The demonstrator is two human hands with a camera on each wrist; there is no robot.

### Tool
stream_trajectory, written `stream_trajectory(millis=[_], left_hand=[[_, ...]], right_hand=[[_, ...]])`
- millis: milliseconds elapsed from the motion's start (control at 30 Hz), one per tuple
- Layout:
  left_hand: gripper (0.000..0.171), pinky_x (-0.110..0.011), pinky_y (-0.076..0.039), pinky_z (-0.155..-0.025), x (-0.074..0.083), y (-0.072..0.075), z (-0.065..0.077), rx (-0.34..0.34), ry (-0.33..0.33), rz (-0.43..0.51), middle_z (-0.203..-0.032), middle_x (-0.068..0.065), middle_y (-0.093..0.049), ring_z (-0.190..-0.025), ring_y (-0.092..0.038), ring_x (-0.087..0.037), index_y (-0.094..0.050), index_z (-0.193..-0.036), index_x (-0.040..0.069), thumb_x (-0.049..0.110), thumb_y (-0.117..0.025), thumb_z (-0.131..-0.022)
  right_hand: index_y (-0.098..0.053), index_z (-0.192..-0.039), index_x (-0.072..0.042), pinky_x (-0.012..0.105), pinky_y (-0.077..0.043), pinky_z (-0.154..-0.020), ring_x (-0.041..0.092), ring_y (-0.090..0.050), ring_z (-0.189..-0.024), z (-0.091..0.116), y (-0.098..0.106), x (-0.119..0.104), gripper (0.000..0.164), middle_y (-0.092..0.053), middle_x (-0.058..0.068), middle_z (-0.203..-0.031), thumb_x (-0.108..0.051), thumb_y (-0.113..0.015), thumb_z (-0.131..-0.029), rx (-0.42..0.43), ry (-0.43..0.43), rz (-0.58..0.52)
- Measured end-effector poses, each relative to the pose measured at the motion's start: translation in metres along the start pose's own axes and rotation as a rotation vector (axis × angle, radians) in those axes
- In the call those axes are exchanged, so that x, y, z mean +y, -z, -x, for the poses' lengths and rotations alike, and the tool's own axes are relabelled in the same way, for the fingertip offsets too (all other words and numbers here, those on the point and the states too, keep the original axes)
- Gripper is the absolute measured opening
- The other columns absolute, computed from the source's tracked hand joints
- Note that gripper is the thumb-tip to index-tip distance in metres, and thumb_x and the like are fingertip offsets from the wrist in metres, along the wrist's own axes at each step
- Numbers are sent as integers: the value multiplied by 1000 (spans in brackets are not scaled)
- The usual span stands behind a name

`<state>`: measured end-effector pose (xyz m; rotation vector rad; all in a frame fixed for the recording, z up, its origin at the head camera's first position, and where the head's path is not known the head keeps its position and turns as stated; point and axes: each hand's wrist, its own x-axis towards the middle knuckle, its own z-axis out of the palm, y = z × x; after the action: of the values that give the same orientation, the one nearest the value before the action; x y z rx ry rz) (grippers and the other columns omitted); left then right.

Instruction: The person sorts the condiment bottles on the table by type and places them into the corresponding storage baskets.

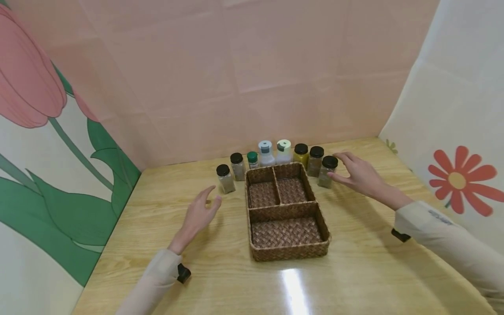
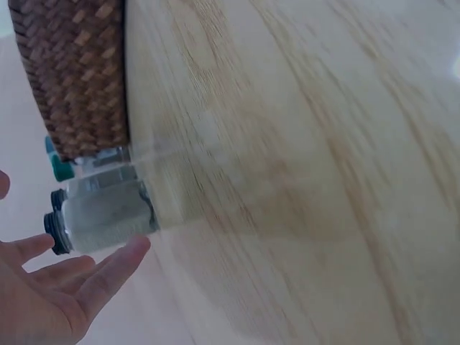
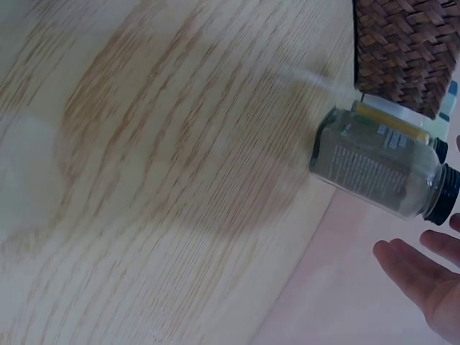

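Note:
My left hand (image 1: 200, 211), fingers spread, is just in front of a clear spice jar (image 1: 226, 181) with a black lid. In the left wrist view the fingertips overlap that jar (image 2: 108, 214). On the right, my right hand (image 1: 360, 176) spreads its thumb and fingers beside another black-lidded spice jar (image 1: 326, 178). A gap shows between the fingers and this jar (image 3: 374, 165) in the right wrist view; its side bears a printed label. Between the hands sits a brown woven basket (image 1: 289, 253) with three compartments and nothing inside them.
Behind the basket stand more bottles: a black-lidded jar (image 1: 238, 168), a green-capped jar (image 1: 253, 160), two white-capped bottles, a yellow jar (image 1: 301, 155) and a dark-lidded jar (image 1: 315, 162). A pink backdrop (image 1: 244, 87) rises behind the wooden table (image 1: 220, 271), with printed flower sheets at both sides.

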<state>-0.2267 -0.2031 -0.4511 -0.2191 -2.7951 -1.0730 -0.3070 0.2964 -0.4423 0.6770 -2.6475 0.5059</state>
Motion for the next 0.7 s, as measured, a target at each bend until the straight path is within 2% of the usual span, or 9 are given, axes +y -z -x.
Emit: stream_trajectory(millis=[133, 333, 500, 700], left_hand=[[57, -54, -51, -90, 5, -4, 2, -9, -13, 40, -149, -10, -46, -114, -61, -34, -45, -149, 17, 46, -53, -101], [64, -52, -51, -90, 10, -11, 4, -52, -34, 64, -152, -7, -43, -116, -60, -31, -42, -152, 15, 51, -52, -100], [61, -52, -53, -88, 12, -15, 2, -97, -100, 69, -155, -11, -39, -116, -61, -33, -43, -151, 15, 44, -56, -100], [58, -49, -55, -85, 14, -19, 1, -123, -145, 92, -153, -10, -41, -115, -61, -31, -45, -150, 17, 44, -56, -100]], right_hand=[[-46, -143, 0, 60, -51, -74, 44, -63, -93, 0, -1, -2, 69, -50, 27, -134, -37, -73, -91, -9, -2, 2], [-45, -144, -1, 59, -51, -74, 42, -63, -93, -1, -3, -5, 68, -52, 26, -132, -36, -72, -92, -5, 2, -14], [-47, -142, -1, 59, -52, -72, 41, -63, -89, -1, -6, -6, 65, -54, 25, -129, -32, -74, -91, 16, 25, -6], [-48, -141, -1, 57, -52, -67, 39, -64, -82, -2, -9, -4, 66, -54, 25, -128, -27, -76, -89, 37, 35, 15]])
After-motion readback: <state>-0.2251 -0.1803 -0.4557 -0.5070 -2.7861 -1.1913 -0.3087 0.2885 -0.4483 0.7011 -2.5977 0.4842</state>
